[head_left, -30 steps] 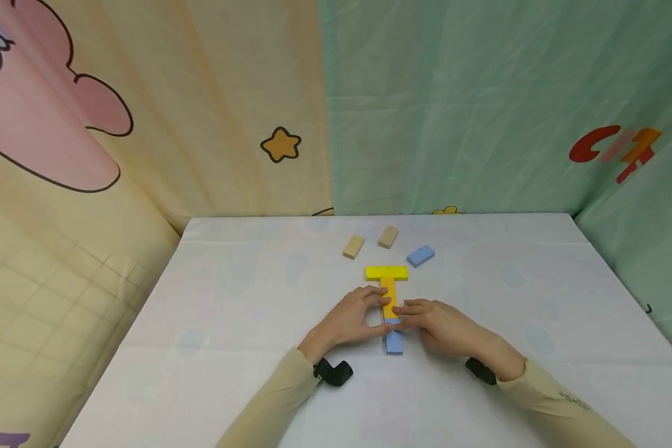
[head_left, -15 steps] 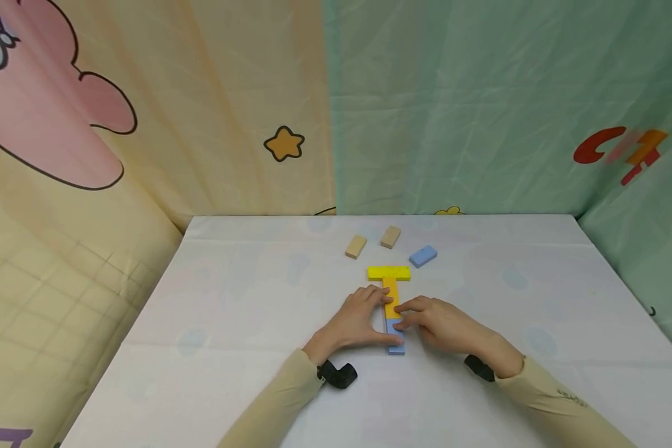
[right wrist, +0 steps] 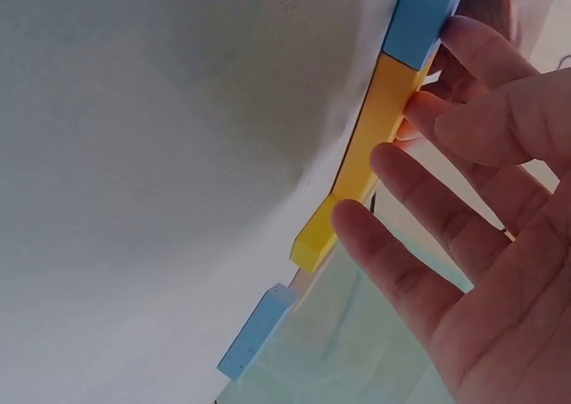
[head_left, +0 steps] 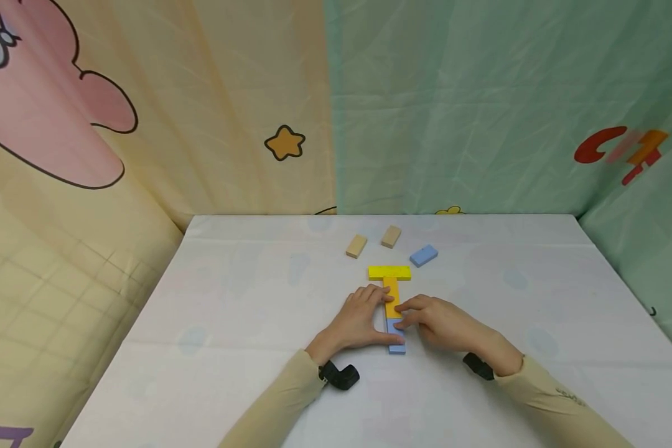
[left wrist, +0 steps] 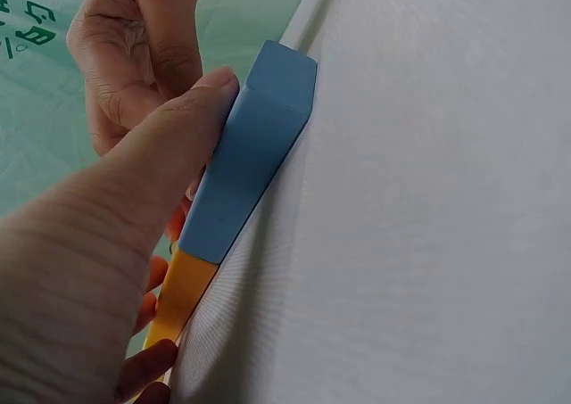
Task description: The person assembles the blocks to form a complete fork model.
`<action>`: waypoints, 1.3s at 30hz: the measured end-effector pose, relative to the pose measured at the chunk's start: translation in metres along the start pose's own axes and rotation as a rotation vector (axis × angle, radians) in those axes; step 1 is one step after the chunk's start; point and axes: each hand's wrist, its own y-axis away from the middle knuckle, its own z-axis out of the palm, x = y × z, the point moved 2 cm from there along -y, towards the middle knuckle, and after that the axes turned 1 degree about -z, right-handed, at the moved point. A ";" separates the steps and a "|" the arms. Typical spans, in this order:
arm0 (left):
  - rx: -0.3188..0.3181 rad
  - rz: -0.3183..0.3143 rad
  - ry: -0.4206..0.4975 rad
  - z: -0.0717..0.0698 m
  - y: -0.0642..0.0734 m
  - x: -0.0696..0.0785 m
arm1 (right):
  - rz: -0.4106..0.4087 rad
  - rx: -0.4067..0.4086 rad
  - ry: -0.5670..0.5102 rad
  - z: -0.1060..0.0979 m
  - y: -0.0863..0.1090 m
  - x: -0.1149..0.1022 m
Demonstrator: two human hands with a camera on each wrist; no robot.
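Note:
A T of flat blocks lies on the table: a yellow block (head_left: pixel 389 272) across the far end, an orange block (head_left: pixel 390 284) below it, then a blue block (head_left: pixel 396 350) end to end with the orange one. My left hand (head_left: pixel 355 322) rests on the row, its thumb on the blue block and fingertips on the orange one. From the right, fingertips of my right hand (head_left: pixel 450 325) touch the row near the orange-blue joint. In the right wrist view its fingers (right wrist: pixel 419 275) are spread and mostly straight. The left wrist view shows the left thumb against the blue block's upper face.
Beyond the T lie a loose blue block (head_left: pixel 424 256) and two plain wooden blocks, one at left (head_left: pixel 356 246) and another (head_left: pixel 391 237) farther back. The white table (head_left: pixel 229 280) ends at patterned curtains (head_left: pixel 453 112) at the back and sides.
My left thumb has slid toward me along the blue block, away from the orange joint. The right fingers stay almost in place. The blocks look unmoved apart from a slight camera shift.

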 end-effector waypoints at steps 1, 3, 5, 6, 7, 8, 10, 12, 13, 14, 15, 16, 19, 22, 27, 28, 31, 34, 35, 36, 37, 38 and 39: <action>0.002 0.000 -0.002 0.000 0.000 0.000 | 0.003 -0.003 -0.003 0.000 0.000 0.000; 0.005 0.000 -0.004 0.000 0.000 0.000 | 0.009 -0.011 -0.011 0.000 -0.001 -0.001; 0.006 0.000 -0.007 0.000 0.000 -0.001 | 0.018 -0.020 -0.018 -0.001 -0.001 -0.001; 0.006 0.000 -0.006 0.000 0.000 -0.001 | 0.025 -0.025 -0.022 -0.001 -0.001 -0.001; 0.007 0.000 -0.007 0.000 0.000 -0.001 | 0.031 -0.030 -0.025 -0.002 -0.001 -0.002; 0.007 0.000 -0.008 0.000 0.000 -0.001 | 0.036 -0.035 -0.028 -0.002 -0.001 -0.002; 0.008 -0.001 -0.009 0.000 0.000 -0.001 | 0.047 -0.046 -0.032 -0.002 -0.001 -0.002; 0.009 -0.002 -0.014 0.000 0.000 -0.001 | 0.056 -0.053 -0.041 -0.002 0.000 -0.002; 0.010 -0.002 -0.018 0.000 0.000 -0.001 | 0.060 -0.057 -0.052 -0.002 0.000 -0.001; 0.011 -0.001 -0.022 0.000 0.000 -0.001 | 0.064 -0.057 -0.065 -0.002 0.001 0.001; 0.012 0.000 -0.025 0.000 0.000 -0.001 | 0.074 -0.060 -0.095 -0.003 0.001 0.003; 0.013 0.000 -0.027 0.000 0.000 -0.001 | 0.085 -0.061 -0.134 -0.004 0.001 0.006; 0.009 -0.005 -0.026 0.000 -0.001 0.000 | 0.123 -0.039 -0.260 -0.008 0.000 0.016; 0.001 -0.014 -0.027 -0.001 -0.001 0.000 | 0.191 0.024 -0.298 -0.015 -0.003 0.028; -0.008 -0.018 -0.035 0.000 -0.001 -0.001 | 0.371 0.138 -0.145 -0.027 -0.012 0.047; -0.008 -0.018 -0.034 0.000 -0.001 -0.001 | 0.407 0.149 -0.119 -0.029 -0.014 0.050; -0.006 -0.015 -0.031 0.000 0.000 -0.002 | 0.493 0.155 -0.077 -0.031 -0.021 0.058; -0.004 -0.014 -0.031 0.001 0.000 -0.002 | 0.555 0.133 -0.053 -0.031 -0.026 0.064; -0.003 -0.013 -0.029 0.001 0.000 -0.002 | 0.567 0.123 -0.045 -0.030 -0.028 0.065; -0.003 -0.013 -0.030 0.001 0.000 -0.002 | 0.577 0.114 -0.033 -0.029 -0.029 0.066; -0.004 -0.013 -0.031 0.001 0.000 -0.002 | 0.584 0.110 -0.021 -0.029 -0.030 0.067; -0.003 -0.013 -0.032 0.001 0.000 -0.002 | 0.590 0.104 -0.007 -0.028 -0.030 0.067; -0.004 -0.013 -0.035 0.001 0.000 -0.002 | 0.597 0.097 0.007 -0.027 -0.031 0.068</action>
